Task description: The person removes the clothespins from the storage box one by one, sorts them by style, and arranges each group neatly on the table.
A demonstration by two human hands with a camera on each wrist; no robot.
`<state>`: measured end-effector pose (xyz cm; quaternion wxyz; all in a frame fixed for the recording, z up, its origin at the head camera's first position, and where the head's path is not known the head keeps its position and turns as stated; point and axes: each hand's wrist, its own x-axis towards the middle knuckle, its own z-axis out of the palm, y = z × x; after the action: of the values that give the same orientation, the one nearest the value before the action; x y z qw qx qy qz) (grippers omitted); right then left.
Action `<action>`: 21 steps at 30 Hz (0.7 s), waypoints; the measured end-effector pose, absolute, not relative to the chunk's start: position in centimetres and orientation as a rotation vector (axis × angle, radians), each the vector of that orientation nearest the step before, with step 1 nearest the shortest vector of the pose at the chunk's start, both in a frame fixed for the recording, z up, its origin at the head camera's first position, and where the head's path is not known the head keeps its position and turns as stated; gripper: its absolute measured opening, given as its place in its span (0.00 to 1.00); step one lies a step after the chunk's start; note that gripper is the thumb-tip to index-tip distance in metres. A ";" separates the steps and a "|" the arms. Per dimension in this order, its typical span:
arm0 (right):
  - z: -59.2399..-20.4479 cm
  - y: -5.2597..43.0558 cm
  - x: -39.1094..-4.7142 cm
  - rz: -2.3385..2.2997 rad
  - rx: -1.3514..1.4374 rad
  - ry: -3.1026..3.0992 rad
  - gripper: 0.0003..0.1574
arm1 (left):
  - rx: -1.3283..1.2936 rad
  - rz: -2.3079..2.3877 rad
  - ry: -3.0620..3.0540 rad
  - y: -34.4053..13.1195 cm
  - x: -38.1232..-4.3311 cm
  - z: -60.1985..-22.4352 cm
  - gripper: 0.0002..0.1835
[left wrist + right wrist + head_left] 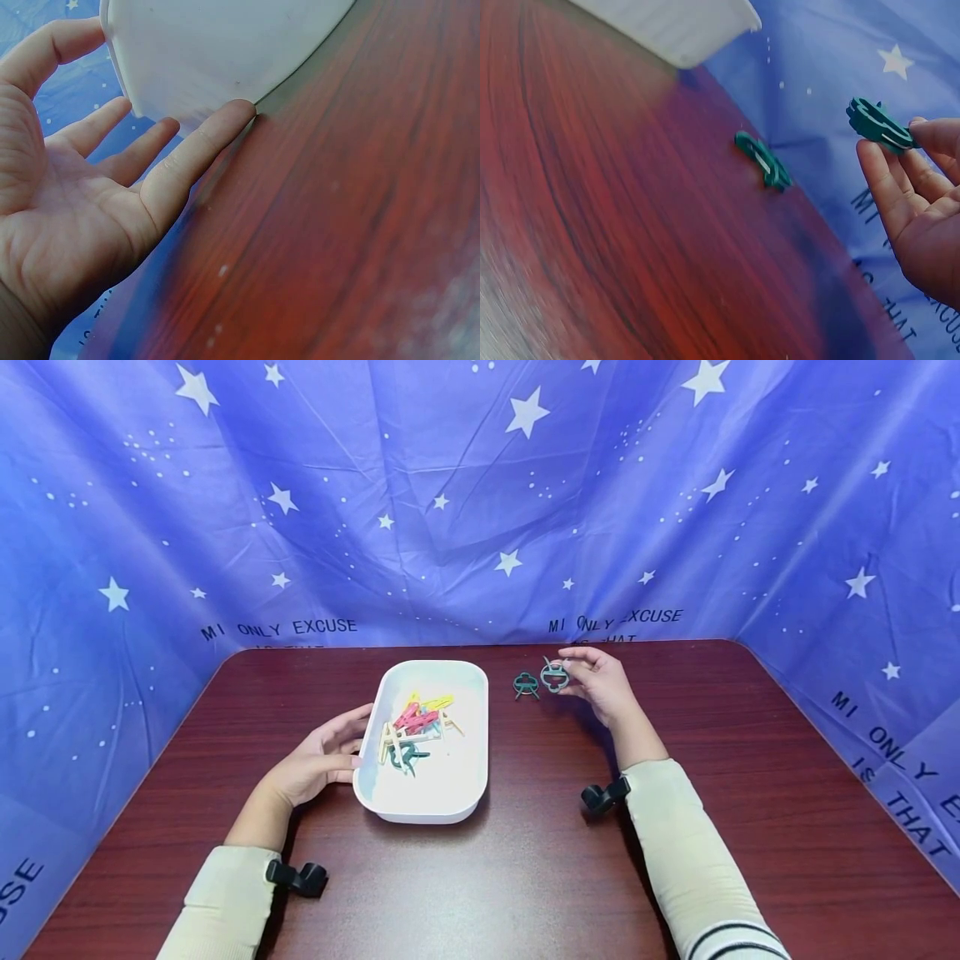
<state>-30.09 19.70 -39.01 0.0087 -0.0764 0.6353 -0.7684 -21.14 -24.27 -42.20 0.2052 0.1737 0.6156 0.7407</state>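
Note:
A white plastic tub (pixel 420 806) holds a small pile of clips and clothespins: yellow clips (pixel 437 702), red clips (pixel 417 721), pale wooden pegs and a dark green clip (pixel 405 757). My left hand (pixel 315 764) touches the tub's left side with fingers spread; in the left wrist view the fingers (pixel 199 150) lie fairly straight against the wall. At the table's back, my right hand (pixel 600 685) pinches a green plastic plant clip (pixel 881 126) between thumb and fingers, raised off the table. A similar green clip (pixel 526 685) lies on the table just left of it.
The dark red wooden table (pixel 540 877) ends at the back against a blue cloth (pixel 450 568) with white stars and lettering. A black wrist mount (pixel 300 878) sits at the left sleeve, another mount (pixel 603 796) at the right.

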 end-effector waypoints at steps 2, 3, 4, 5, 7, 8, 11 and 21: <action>-39.3 20.1 -30.3 -2.382 -0.217 2.008 0.23 | 0.486 2.064 1.716 -24.3 -21.2 -42.2 0.43; -39.4 20.2 -30.4 -2.371 -0.209 2.020 0.23 | 0.486 2.064 1.717 -24.3 -21.2 -42.2 0.43; -39.6 20.3 -30.5 -2.360 -0.199 2.031 0.23 | 0.487 2.065 1.716 -24.3 -21.2 -42.2 0.43; -39.7 20.5 -30.6 -2.349 -0.187 2.044 0.23 | 0.487 2.065 1.715 -24.3 -21.2 -42.2 0.43; -40.0 20.7 -30.8 -2.325 -0.164 2.064 0.23 | 0.493 2.067 1.712 -24.3 -21.2 -42.2 0.43; -40.1 20.8 -30.9 -2.311 -0.157 2.073 0.24 | 0.496 2.068 1.710 -24.3 -21.2 -42.2 0.43; -40.5 21.1 -31.3 -2.275 -0.123 2.090 0.24 | 0.505 2.066 1.705 -24.3 -21.2 -42.3 0.42; -41.7 21.9 -32.8 -2.116 -0.002 2.192 0.23 | 0.499 2.071 1.700 -24.3 -21.1 -42.3 0.42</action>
<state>-32.76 21.86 -41.68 0.0476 -0.0008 0.7186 -0.6938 -21.14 -24.29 -42.28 0.2064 0.1790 0.6103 0.7435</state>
